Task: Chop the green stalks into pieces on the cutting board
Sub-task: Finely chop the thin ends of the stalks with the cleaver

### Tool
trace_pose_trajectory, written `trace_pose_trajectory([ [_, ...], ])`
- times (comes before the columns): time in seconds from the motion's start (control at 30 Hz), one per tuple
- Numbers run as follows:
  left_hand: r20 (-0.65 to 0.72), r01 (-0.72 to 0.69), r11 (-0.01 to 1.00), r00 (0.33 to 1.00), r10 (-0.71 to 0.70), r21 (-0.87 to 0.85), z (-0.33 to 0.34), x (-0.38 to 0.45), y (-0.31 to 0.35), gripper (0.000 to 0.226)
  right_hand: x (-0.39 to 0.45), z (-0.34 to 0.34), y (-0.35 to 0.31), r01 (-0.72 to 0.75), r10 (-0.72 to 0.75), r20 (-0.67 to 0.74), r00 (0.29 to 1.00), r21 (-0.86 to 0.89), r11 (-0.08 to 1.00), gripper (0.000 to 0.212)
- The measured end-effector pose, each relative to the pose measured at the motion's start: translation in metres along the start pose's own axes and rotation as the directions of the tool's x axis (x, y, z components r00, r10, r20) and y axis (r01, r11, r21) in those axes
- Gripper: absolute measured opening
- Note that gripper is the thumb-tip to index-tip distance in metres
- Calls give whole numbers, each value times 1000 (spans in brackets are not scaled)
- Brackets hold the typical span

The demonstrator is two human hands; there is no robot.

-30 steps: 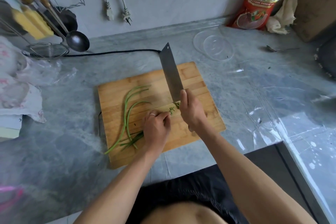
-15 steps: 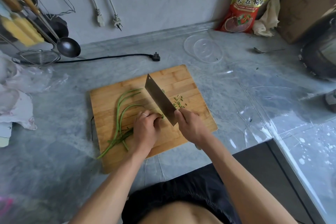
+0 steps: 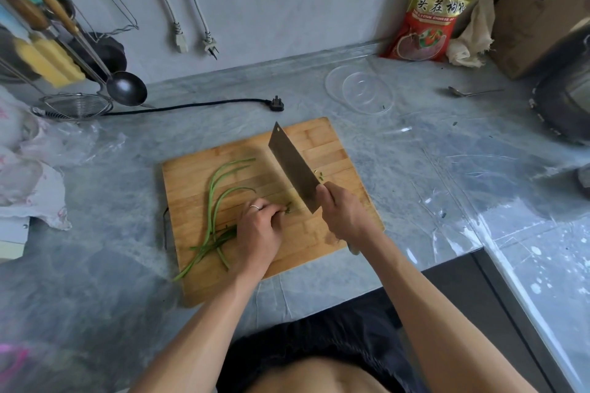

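Left hand (image 3: pixel 260 228) fingers pinch green stalks (image 3: pixel 217 201) on cutting board (image 3: pixel 322 140); right hand (image 3: pixel 346 215) grips cleaver (image 3: pixel 293 167) (blade tilted).

The cutting board (image 3: pixel 322 143) lies on the surface (image 3: pixel 415 169), near its front edge; the green stalks (image 3: pixel 213 201) lie on the board's left half, their near ends crossing and one tip reaching past the board's front-left edge; the left hand (image 3: pixel 258 230) rests on the stalks at the board's middle; the right hand (image 3: pixel 346 217) is just right of it, holding the cleaver (image 3: pixel 293 166), whose blade runs from the hand toward the board's far edge; small cut pieces (image 3: pixel 320 175) lie just right of the blade; behind the board lies a plug (image 3: pixel 275 104) with its cord running left; a clear lid (image 3: pixel 359 90) sits behind and right of the board; a spoon (image 3: pixel 469 92) lies further right; a bag (image 3: pixel 437 9) leans on the wall behind the lid, a cardboard box (image 3: pixel 546 9) to its right.
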State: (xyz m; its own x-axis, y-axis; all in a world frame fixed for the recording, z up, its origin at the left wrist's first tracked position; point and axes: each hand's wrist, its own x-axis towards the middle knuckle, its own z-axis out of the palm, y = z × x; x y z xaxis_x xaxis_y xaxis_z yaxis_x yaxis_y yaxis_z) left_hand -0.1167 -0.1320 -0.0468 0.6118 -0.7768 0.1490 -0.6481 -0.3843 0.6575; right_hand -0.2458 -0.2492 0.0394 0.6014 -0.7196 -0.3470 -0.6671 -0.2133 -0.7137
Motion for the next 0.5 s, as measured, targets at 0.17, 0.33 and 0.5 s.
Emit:
trace_pose_trajectory([
  [0.17, -15, 3, 1000, 1000, -3, 12, 2, -3, -2, 18, -11, 7, -3, 23, -24, 62, 998, 16, 1000, 43],
  [0.33, -17, 16, 1000, 1000, -16, 10, 3, -3, -1, 17, 1, 2, 0, 3, -3, 18, 1000, 4, 1000, 41],
  [0.5, -35, 11, 1000, 999, -10, 17, 4, -5, -1, 17, -3, 1, -1, 50, -50, 8, 999, -2, 999, 41],
])
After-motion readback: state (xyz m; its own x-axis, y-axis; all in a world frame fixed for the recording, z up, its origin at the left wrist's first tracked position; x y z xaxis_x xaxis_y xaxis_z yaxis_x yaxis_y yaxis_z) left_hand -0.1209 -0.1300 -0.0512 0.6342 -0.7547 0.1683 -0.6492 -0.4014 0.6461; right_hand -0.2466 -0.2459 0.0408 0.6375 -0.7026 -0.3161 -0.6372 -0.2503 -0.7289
